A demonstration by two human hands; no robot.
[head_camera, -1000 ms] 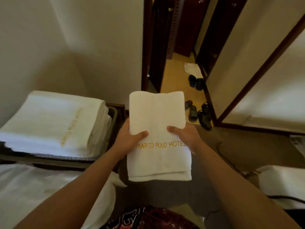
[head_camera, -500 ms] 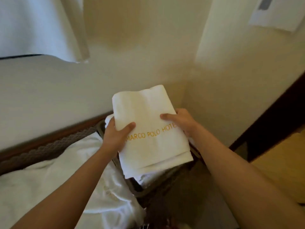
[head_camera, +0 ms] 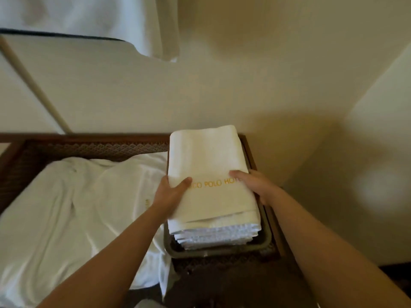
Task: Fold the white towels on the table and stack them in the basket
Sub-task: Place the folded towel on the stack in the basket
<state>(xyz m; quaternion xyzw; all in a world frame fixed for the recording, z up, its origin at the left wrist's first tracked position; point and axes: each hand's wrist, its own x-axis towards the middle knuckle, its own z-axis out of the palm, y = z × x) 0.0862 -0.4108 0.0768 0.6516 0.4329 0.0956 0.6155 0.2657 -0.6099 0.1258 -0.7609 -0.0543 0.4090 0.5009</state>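
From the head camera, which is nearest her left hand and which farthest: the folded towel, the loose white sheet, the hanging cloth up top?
1. Folded towel: gripped by the left hand.
2. Loose white sheet: just left, on the table.
3. Hanging cloth: far, top.

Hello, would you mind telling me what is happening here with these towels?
A person is setting a folded white towel with gold hotel lettering onto the stack of folded towels in the basket. The left hand grips its left edge and the right hand its right edge, thumbs on top. Beside the basket, unfolded white towels lie spread on the table.
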